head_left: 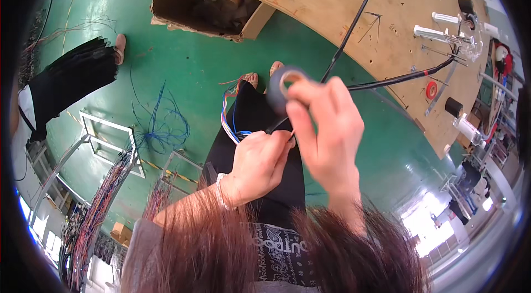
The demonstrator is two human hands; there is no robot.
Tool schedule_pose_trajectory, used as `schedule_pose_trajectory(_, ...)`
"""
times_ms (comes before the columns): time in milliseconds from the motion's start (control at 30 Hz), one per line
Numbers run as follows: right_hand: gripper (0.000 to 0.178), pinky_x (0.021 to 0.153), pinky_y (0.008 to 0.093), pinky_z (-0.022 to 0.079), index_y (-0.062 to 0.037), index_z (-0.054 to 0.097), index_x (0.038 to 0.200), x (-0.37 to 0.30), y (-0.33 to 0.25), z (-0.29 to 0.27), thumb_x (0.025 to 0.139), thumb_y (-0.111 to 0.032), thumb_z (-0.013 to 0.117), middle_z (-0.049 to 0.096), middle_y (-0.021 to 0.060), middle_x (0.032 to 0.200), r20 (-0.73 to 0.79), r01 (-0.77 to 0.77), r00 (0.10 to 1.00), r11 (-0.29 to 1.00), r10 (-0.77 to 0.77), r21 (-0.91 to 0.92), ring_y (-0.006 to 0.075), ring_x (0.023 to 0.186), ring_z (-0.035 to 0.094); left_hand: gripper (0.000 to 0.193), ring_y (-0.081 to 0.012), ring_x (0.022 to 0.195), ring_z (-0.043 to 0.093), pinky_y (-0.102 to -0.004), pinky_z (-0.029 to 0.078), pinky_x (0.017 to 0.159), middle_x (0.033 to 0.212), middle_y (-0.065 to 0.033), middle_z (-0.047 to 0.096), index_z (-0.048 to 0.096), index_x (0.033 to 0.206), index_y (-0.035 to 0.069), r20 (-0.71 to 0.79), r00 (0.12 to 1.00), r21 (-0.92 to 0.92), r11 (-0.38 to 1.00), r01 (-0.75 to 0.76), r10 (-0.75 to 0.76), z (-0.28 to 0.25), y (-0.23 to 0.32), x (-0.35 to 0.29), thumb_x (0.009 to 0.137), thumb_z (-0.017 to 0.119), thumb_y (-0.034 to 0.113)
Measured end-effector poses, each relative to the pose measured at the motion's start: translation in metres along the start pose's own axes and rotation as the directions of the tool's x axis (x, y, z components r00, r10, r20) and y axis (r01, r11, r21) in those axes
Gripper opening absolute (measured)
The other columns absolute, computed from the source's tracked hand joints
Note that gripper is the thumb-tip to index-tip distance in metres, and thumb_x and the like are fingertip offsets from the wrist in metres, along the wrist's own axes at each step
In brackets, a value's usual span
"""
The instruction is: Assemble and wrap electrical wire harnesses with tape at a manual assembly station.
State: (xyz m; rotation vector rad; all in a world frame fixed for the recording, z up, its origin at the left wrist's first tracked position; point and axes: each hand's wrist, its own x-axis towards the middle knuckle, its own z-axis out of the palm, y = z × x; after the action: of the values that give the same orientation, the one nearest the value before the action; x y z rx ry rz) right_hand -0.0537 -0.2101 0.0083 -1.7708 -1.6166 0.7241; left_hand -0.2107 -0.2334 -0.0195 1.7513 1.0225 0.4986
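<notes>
My left hand (260,163) is curled into a loose fist in front of my waist, fingertips pinched together, wrist bent. My right hand (326,130) is raised just above and beside it, fingers closed in a grip, forearm running up from below.

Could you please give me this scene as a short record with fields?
Left hand: left hand pinches a wire bundle of coloured strands.
Right hand: right hand holds a grey tape roll over the bundle.
Cable: black cable runs from the hands to the wooden board.
Floor: green floor, loose blue wires, open cardboard box.
Nearby: another person's dark skirt.
</notes>
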Motion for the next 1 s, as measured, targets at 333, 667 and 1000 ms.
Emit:
schedule_pose_trajectory(333,0.056,0.090,0.0441,0.053,-0.0013,0.051,0.122,-0.028,0.039,0.066,0.095,-0.050,0.054,0.050,0.0131,0.129,0.243,-0.229,0.893,-0.081,0.379,0.970,0.0270,0.120,0.053,0.013,-0.0085,0.052,0.045,-0.0244,0.036,0.049,0.064,-0.0013,0.051,0.057,0.096,0.000,0.079,0.963,-0.408,0.873,0.267,-0.258,-0.007,0.005,0.004,0.098,0.046,0.006)
schedule_pose_trajectory(667,0.024,0.063,0.0215,0.038,-0.0036,0.051,0.114,-0.011,0.004,0.020,0.091,-0.006,0.059,0.045,0.0012,0.082,-0.014,-0.337,0.927,0.849,0.374,0.406,0.0080,0.075,0.043,0.007,-0.0333,0.066,0.062,-0.0404,0.048,0.059,0.077,-0.0127,0.063,0.054,0.099,0.002,0.007,0.993,-0.099,0.988,0.117,-0.117,-0.008,0.005,-0.008,0.092,0.054,0.004)
schedule_pose_trajectory(1000,0.059,0.090,0.0445,0.053,0.0005,0.052,0.124,-0.036,0.042,0.059,0.092,-0.049,0.059,0.048,0.0166,0.136,0.294,-0.326,0.929,0.119,0.225,0.938,0.0351,0.121,0.052,0.007,-0.0283,0.061,0.059,-0.0345,0.046,0.058,0.070,-0.0111,0.056,0.052,0.097,0.001,0.120,0.956,-0.353,0.889,0.292,-0.266,-0.019,0.006,-0.005,0.098,0.047,0.007)
